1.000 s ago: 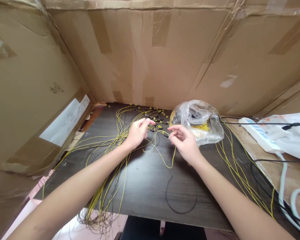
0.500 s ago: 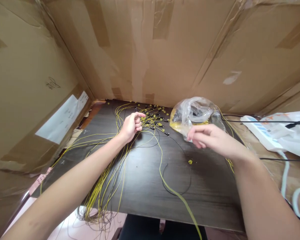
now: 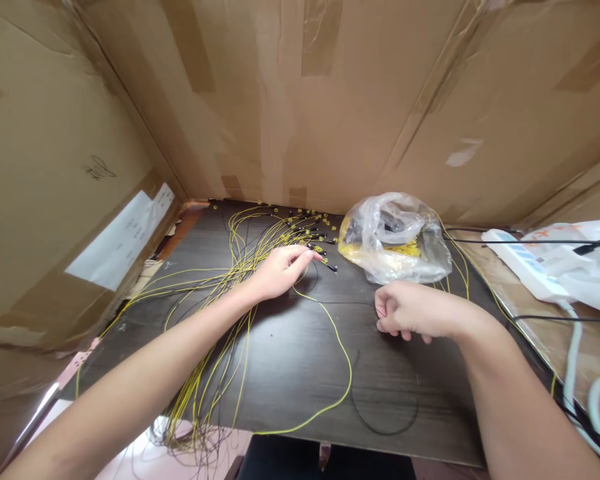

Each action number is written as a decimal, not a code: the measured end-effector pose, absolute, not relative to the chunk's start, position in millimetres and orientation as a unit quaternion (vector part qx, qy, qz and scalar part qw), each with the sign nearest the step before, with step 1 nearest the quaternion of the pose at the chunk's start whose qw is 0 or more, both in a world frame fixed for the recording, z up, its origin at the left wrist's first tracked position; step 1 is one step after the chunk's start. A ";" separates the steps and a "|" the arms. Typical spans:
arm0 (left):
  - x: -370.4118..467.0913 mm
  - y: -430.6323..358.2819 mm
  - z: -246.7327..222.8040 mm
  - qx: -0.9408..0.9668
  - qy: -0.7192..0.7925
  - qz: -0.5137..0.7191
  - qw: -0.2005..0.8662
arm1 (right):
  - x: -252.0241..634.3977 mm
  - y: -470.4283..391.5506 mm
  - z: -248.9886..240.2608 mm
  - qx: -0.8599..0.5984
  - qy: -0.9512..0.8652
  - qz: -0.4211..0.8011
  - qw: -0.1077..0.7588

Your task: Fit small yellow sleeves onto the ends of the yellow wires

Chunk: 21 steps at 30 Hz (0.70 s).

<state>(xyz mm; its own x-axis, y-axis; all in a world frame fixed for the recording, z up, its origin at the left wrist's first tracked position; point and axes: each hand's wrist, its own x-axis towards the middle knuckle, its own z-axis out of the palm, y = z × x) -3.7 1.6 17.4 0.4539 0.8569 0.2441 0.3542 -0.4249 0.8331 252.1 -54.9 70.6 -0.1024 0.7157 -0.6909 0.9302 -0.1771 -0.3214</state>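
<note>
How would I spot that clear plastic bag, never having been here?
Find the dark brown tabletop. Near its back right, beyond the right hand, sits a crumpled clear plastic bag. Yellow contents show through it, unlike the white plastic bag farther right.

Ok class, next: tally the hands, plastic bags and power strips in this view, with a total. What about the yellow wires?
Hands: 2 (left hand, right hand)
Plastic bags: 2 (clear plastic bag, white plastic bag)
Power strips: 1 (white power strip)
Total: 5
Yellow wires: too tangled to count, so left out.
</note>
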 end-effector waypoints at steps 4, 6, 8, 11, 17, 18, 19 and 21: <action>-2.5 -3.8 15.7 0.834 0.371 0.318 0.258 | 252.3 -54.7 70.4 0.642 0.647 -0.390 0.131; -1.6 -4.9 14.5 0.834 0.376 0.314 0.254 | 253.7 -52.9 70.5 0.619 0.686 -0.370 0.099; -1.0 -5.3 13.0 0.832 0.380 0.316 0.254 | 254.6 -50.6 70.6 0.582 0.729 -0.358 0.041; -0.8 -5.3 10.3 0.830 0.381 0.320 0.252 | 253.0 -48.2 69.1 0.533 0.760 -0.371 -0.036; -1.8 -4.6 5.4 0.832 0.382 0.324 0.239 | 234.1 -46.2 51.0 0.483 0.748 -0.394 -0.229; -1.9 -4.4 4.8 0.832 0.384 0.326 0.234 | 230.0 -45.6 47.0 0.482 0.740 -0.396 -0.253; -2.0 -4.2 4.3 0.832 0.386 0.326 0.230 | 226.3 -45.0 43.2 0.480 0.733 -0.399 -0.270; -2.1 -3.7 3.2 0.831 0.391 0.325 0.224 | 220.7 -43.5 36.8 0.472 0.720 -0.417 -0.290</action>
<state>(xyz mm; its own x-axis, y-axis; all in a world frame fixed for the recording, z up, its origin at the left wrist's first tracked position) -2.1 -3.7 3.2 0.4822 0.7962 0.3654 0.5040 -0.5933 0.6276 220.7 -43.5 36.8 -0.3853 0.9225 0.0235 0.4381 0.2053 -0.8752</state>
